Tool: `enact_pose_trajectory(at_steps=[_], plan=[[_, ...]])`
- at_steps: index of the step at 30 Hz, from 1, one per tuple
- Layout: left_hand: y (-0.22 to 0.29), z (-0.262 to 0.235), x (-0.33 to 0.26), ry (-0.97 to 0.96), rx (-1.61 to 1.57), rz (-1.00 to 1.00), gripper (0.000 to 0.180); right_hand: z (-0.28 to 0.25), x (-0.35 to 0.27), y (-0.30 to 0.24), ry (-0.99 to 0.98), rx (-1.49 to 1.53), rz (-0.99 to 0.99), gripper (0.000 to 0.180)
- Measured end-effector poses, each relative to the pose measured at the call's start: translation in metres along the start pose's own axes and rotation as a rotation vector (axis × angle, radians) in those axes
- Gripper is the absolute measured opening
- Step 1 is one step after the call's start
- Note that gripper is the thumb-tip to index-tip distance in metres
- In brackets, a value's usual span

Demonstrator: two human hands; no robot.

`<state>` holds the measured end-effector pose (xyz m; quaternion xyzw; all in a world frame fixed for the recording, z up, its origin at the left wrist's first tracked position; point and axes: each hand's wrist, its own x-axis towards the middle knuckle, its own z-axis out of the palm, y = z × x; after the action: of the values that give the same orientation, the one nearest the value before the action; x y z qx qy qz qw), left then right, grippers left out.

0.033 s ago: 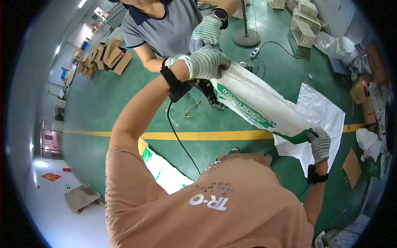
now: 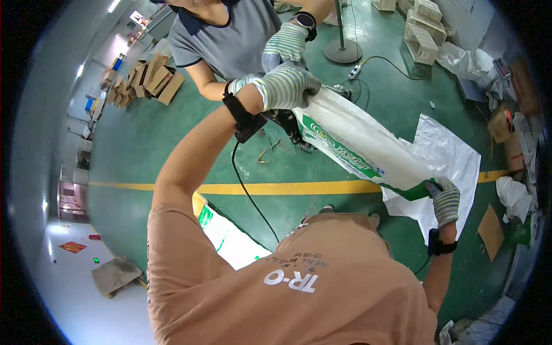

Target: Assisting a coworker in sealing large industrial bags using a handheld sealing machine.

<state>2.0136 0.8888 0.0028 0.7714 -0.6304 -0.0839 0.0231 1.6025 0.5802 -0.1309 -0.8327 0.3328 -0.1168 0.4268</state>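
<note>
A long white woven sack with green print (image 2: 359, 144) stretches slantwise between my two hands. Both wear striped knit gloves and a black wrist strap. My left hand (image 2: 287, 86) is closed round the sack's upper left end. At the lower right end, by a green band, my right hand (image 2: 445, 201) grips it with the thumb on top. Facing me stands a person in a grey shirt (image 2: 236, 43). That person's striped glove (image 2: 286, 43) is right beside my left hand; the other glove is partly hidden behind it, and what those hands hold cannot be seen.
A white plastic sheet (image 2: 445, 155) lies under my right hand's side. Another white-green sack (image 2: 230, 238) is on the floor near my left arm. A round pole base (image 2: 342, 52), a power strip (image 2: 355, 72), white crates (image 2: 422, 43) and flattened cartons (image 2: 152, 80) stand farther off.
</note>
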Motion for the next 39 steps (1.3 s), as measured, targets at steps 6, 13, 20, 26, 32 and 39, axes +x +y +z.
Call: enact_pose_trajectory(at_steps=[6,13,20,26,32,39], plan=[[-0.004,0.002,0.013,0.261,0.363,0.23,0.014,0.012,-0.004,0.019,0.082,-0.05,-0.087,0.026],[0.004,0.016,-0.009,0.326,0.545,0.215,0.009,0.018,-0.009,0.031,0.119,-0.074,-0.039,0.024],[-0.004,0.009,0.009,0.356,0.062,0.191,0.032,0.019,-0.012,0.024,0.169,-0.032,-0.045,0.026],[-0.014,0.018,0.025,0.055,-0.139,0.123,0.031,0.018,-0.013,0.022,0.127,-0.204,0.027,0.029],[-0.014,0.016,0.029,-0.108,-0.243,0.114,0.036,0.026,-0.014,0.028,0.139,-0.121,-0.088,0.025],[0.004,-0.005,0.014,-0.188,-0.576,-0.256,0.028,0.024,-0.01,0.023,0.05,-0.087,0.02,0.029]])
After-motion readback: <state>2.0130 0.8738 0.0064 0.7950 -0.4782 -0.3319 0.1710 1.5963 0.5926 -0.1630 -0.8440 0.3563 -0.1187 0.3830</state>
